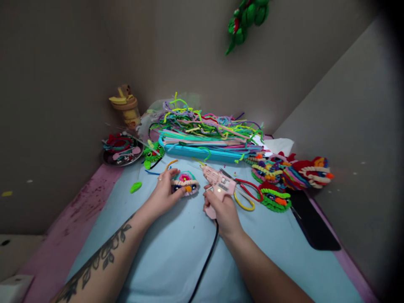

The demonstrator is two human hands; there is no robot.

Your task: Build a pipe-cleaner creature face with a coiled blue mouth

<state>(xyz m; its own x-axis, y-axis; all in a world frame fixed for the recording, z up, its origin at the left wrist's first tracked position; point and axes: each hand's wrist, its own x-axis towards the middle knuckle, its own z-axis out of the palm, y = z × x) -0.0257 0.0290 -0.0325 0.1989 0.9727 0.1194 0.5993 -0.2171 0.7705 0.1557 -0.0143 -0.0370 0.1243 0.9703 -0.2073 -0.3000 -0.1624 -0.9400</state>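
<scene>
Gripping a pink glue gun with the right hand. Holding with the left hand a small colourful fuzzy piece, on the blue-covered table. Farther, in a metal bowl at left, red and pink pieces. In a long blue tray, many pipe cleaners, heaped over the rim. Farthest, a tan-and-yellow cup, contents hard to tell.

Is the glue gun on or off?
Likely on: a small light glows on the pink glue gun in the right hand.
</scene>
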